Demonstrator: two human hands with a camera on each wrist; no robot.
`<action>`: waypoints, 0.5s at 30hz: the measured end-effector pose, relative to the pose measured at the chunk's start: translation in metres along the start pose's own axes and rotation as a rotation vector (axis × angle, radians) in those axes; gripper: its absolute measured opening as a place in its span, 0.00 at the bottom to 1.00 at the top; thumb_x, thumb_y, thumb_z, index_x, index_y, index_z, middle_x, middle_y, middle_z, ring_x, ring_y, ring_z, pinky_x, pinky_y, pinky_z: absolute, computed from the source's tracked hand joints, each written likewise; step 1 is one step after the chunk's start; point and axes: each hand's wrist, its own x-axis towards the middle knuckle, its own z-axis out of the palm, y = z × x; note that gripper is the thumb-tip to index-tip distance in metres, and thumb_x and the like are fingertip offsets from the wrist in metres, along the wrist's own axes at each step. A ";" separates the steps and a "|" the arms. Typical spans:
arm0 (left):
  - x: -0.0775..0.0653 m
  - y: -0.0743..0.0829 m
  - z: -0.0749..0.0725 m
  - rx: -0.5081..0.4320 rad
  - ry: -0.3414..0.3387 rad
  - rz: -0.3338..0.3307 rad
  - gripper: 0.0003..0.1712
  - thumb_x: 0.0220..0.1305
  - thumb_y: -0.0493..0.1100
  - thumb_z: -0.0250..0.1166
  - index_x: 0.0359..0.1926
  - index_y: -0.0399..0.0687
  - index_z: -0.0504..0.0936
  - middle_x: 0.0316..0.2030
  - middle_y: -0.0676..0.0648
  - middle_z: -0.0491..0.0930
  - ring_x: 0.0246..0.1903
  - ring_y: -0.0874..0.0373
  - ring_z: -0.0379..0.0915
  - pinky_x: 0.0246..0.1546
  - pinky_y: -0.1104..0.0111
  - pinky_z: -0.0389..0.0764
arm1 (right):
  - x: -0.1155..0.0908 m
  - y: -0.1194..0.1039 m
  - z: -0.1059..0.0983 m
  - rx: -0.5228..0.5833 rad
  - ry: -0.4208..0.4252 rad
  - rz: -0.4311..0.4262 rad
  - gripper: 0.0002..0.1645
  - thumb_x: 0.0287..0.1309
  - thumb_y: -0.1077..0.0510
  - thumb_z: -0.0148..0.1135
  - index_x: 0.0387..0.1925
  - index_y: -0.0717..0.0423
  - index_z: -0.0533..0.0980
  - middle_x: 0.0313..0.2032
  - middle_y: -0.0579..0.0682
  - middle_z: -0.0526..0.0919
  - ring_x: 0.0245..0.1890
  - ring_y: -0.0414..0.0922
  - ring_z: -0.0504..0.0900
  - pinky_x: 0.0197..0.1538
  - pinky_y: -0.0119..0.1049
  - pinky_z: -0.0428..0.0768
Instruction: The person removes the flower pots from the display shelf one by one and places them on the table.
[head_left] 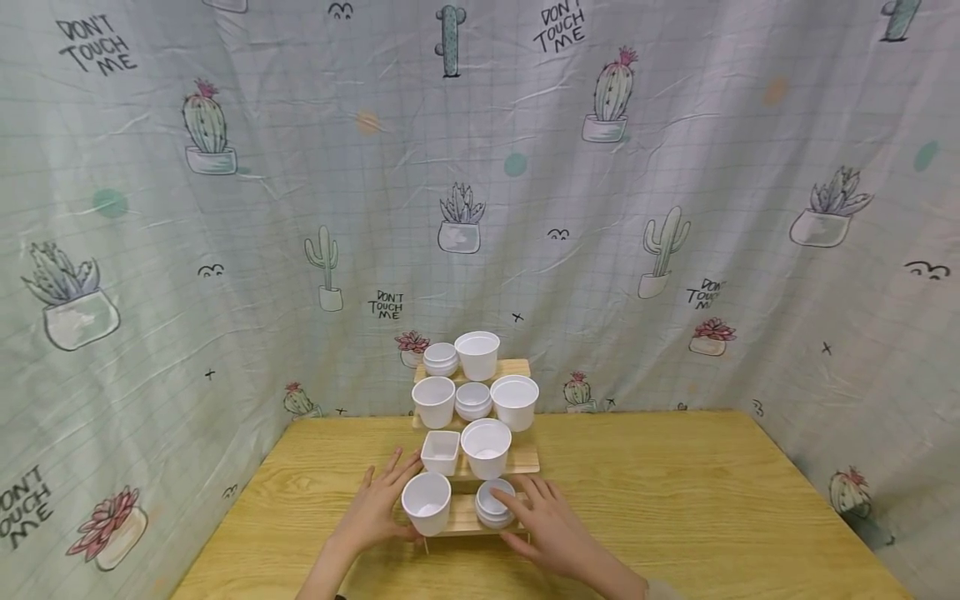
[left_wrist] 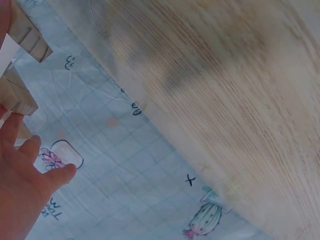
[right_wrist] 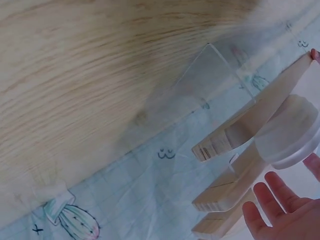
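A stepped stand with pale wooden shelves (head_left: 465, 521) and a clear side panel (right_wrist: 210, 75) holds several white pots. On its lowest shelf sit a tapered white pot (head_left: 427, 505) at the left and a low, round, ridged pot (head_left: 493, 510) at the right. My left hand (head_left: 381, 508) is beside the left end of that shelf, fingers spread and thumb at its front edge. In the left wrist view its fingers (left_wrist: 31, 147) lie near the shelf ends. My right hand (head_left: 551, 525) surrounds the ridged pot loosely, its fingers (right_wrist: 275, 192) extended beside it.
On the shelf above stand a square pot (head_left: 440, 452) and a tapered pot (head_left: 486, 448). Higher shelves carry more white pots (head_left: 514, 402). The stand rests on a wood-grain table (head_left: 660, 492), with a cactus-print curtain (head_left: 525, 208) behind and at the sides.
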 end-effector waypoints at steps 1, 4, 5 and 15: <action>0.000 0.000 0.000 0.000 -0.005 -0.004 0.63 0.17 0.57 0.77 0.64 0.50 0.62 0.65 0.49 0.60 0.67 0.67 0.28 0.56 0.34 0.52 | 0.001 0.000 0.000 -0.003 -0.001 0.000 0.34 0.47 0.43 0.61 0.58 0.42 0.67 0.53 0.51 0.70 0.50 0.45 0.68 0.47 0.45 0.72; -0.001 0.001 -0.001 -0.005 -0.013 -0.014 0.64 0.18 0.57 0.77 0.64 0.50 0.61 0.65 0.48 0.60 0.67 0.51 0.40 0.56 0.34 0.51 | 0.004 -0.001 0.001 -0.011 -0.004 0.003 0.33 0.48 0.42 0.61 0.58 0.41 0.67 0.52 0.50 0.70 0.49 0.45 0.68 0.48 0.45 0.72; -0.001 0.001 -0.001 -0.003 -0.012 -0.014 0.63 0.18 0.57 0.77 0.64 0.50 0.61 0.65 0.48 0.60 0.67 0.48 0.43 0.56 0.34 0.52 | 0.005 -0.002 0.002 -0.019 -0.004 0.005 0.33 0.48 0.42 0.60 0.57 0.41 0.67 0.52 0.50 0.70 0.49 0.45 0.68 0.48 0.45 0.72; 0.000 0.001 -0.001 -0.022 -0.014 -0.018 0.62 0.18 0.56 0.77 0.63 0.49 0.62 0.65 0.49 0.60 0.68 0.66 0.28 0.56 0.34 0.51 | 0.012 -0.004 0.007 -0.099 0.001 0.019 0.31 0.46 0.38 0.60 0.55 0.37 0.69 0.47 0.52 0.71 0.46 0.48 0.71 0.45 0.44 0.74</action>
